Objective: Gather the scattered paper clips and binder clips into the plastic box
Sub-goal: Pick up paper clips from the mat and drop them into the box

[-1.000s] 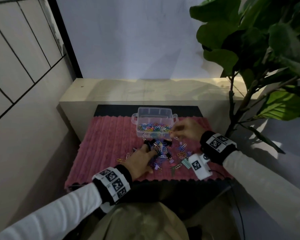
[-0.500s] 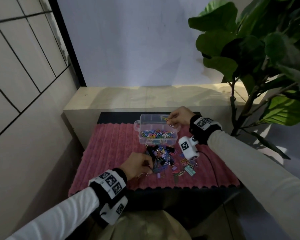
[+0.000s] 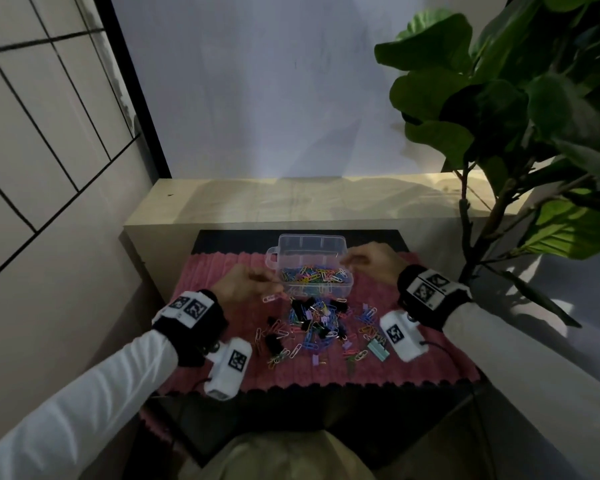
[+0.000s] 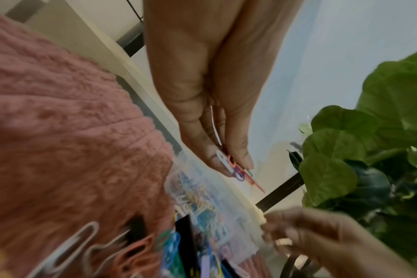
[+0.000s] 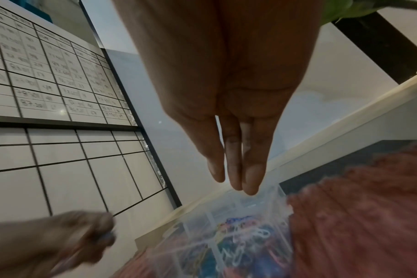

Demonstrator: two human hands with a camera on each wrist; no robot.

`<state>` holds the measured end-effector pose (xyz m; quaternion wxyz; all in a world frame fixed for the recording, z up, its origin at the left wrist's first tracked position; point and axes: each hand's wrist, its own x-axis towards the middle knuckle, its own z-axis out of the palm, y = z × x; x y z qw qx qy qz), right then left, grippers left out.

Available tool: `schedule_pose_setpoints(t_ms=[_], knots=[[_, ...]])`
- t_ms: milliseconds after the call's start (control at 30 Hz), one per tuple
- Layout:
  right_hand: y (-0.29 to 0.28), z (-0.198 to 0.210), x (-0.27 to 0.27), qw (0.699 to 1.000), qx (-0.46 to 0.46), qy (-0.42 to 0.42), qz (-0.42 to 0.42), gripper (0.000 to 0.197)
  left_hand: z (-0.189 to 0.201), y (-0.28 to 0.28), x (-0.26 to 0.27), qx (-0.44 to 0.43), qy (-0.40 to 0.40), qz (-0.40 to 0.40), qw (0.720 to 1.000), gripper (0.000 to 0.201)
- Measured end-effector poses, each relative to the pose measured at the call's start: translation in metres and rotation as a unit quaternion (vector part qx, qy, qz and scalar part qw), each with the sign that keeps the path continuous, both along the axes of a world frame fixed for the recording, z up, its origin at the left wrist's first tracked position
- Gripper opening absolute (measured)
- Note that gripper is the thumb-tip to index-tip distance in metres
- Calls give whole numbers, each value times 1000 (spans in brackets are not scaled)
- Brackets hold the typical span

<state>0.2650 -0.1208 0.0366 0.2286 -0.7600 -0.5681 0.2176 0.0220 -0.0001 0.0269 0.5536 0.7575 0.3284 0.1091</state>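
A clear plastic box (image 3: 276, 252) half full of coloured paper clips (image 3: 314, 274) stands at the back of a pink mat (image 3: 219, 268). Loose paper clips and black binder clips (image 3: 314, 320) lie scattered in front of it. My left hand (image 3: 246, 284) hovers at the box's left front corner and pinches a small bunch of paper clips (image 4: 236, 169) between thumb and fingers. My right hand (image 3: 371, 259) hangs over the box's right rim with straight fingers (image 5: 236, 169) and holds nothing. The box shows below it in the right wrist view (image 5: 226, 235).
A pale wooden bench (image 3: 291, 199) runs behind the mat. A large leafy plant (image 3: 506, 109) stands at the right, its stem close to my right wrist. A tiled wall (image 3: 42, 140) closes the left side. A mint binder clip (image 3: 378, 348) lies near the right wrist camera.
My left hand rose from the pile with paper clips and moved to the box's left front corner. My right hand drew back slightly from above the box, fingers now straight and empty.
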Motion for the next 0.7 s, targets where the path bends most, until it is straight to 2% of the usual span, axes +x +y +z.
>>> schedule_pose_setpoints(t_ms=[200,333,500,567,633,700], knots=[[-33,-13,-1,999,-29,1,31,22,14,19,34,-2,-12,42,999,3],[-39,-20,-4,997,-47,-21,53,20,15,37,54,33,7,27,999,10],[-32,-21,-27,989,-76,-68,107,24,6,50,71,82,28,50,995,7],[-26,-23,-40,985,-65,-84,139,25,6,47,75,81,28,33,996,5],[-18,-26,-49,979,-64,-103,163,29,6,44,78,74,38,-10,997,15],[-8,-31,-53,969,-93,-135,188,42,6,42,79,107,81,-62,989,24]])
